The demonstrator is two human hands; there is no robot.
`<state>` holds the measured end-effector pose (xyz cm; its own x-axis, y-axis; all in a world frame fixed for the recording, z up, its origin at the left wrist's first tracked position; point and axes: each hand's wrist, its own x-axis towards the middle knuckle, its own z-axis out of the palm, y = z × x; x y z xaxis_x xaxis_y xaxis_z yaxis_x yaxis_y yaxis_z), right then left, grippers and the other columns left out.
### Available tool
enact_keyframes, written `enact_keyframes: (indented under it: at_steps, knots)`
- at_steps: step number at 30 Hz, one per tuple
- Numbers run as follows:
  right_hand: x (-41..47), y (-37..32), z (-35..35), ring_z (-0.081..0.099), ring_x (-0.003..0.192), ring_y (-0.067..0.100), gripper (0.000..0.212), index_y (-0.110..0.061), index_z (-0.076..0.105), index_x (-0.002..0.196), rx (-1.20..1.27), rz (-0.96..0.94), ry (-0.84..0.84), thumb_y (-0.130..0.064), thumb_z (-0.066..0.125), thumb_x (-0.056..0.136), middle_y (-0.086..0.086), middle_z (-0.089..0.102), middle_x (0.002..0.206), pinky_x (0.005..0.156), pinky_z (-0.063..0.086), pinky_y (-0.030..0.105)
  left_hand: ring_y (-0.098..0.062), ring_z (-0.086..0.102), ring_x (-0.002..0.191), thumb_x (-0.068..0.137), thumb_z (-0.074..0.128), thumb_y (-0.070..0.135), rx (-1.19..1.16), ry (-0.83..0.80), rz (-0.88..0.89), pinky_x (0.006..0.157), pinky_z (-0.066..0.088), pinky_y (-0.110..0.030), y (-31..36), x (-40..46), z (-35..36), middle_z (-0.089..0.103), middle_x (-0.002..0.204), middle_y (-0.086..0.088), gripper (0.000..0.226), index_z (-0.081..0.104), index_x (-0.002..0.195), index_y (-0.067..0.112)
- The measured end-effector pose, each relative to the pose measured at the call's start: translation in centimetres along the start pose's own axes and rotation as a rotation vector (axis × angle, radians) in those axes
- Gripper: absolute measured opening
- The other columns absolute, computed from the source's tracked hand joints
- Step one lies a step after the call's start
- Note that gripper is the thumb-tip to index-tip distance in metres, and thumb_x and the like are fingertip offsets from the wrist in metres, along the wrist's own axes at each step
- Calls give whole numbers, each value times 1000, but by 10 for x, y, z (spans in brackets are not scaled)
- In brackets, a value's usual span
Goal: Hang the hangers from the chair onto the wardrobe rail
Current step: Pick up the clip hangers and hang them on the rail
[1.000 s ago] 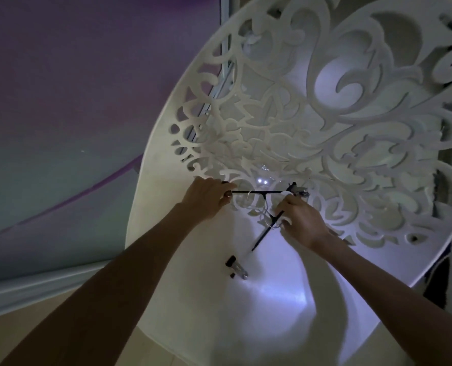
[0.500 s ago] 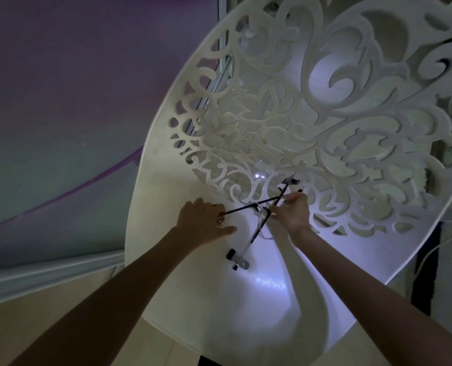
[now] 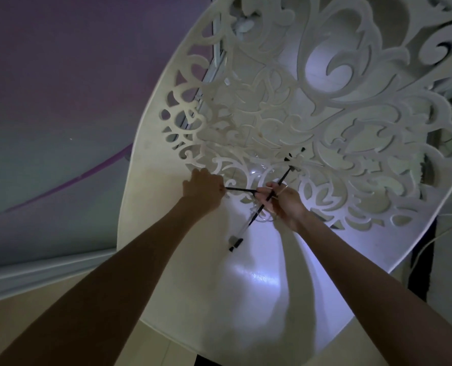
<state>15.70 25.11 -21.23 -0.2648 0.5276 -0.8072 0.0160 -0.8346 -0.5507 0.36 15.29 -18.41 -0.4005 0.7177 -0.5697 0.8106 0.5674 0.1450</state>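
The pick-up step is on: over the white chair (image 3: 193, 286) seat, the left hand (image 3: 202, 187) pinches one thin black hanger (image 3: 239, 190) and the right hand (image 3: 285, 200) grips another hanger (image 3: 283, 180), so next they likely need lifting free and carrying to the rail, which is not in view.

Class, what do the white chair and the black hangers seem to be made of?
Chair: probably moulded plastic or painted wood; smooth seat with a glossy glare, cleanly cut scrollwork back. Hangers: thin black bars, possibly coated metal or plastic, with clips; too dim to settle.
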Motion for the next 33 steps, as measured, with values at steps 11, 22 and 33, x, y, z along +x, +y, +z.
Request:
enact_keyframes:
  at_steps: [11, 22, 33]
  knots:
    - [-7, -13, -4, 45, 58, 6, 20, -17, 60, 79, -596, -53, 89, -16, 46, 94, -5, 57, 72, 47, 33, 18, -28, 63, 69, 96, 46, 31, -25, 473, 17, 64, 30, -28, -5, -21, 9, 58, 104, -6, 23, 62, 99, 15]
    - [-7, -25, -13, 48, 32, 4, 9, -3, 63, 85, -530, -123, 94, -8, 59, 90, 8, 60, 64, 39, 42, 16, -27, 60, 99, 96, 45, 37, -336, 240, -169, 88, 42, -35, 2, -21, 20, 60, 110, -8, 28, 62, 108, 20]
    - [4, -38, -24, 47, 50, 13, 15, -9, 66, 72, -916, -143, 94, -20, 71, 80, 10, 62, 70, 35, 33, 14, -24, 60, 101, 89, 51, 40, -434, -35, -155, 94, 44, -34, 3, -27, 2, 64, 103, -2, 23, 66, 97, 24]
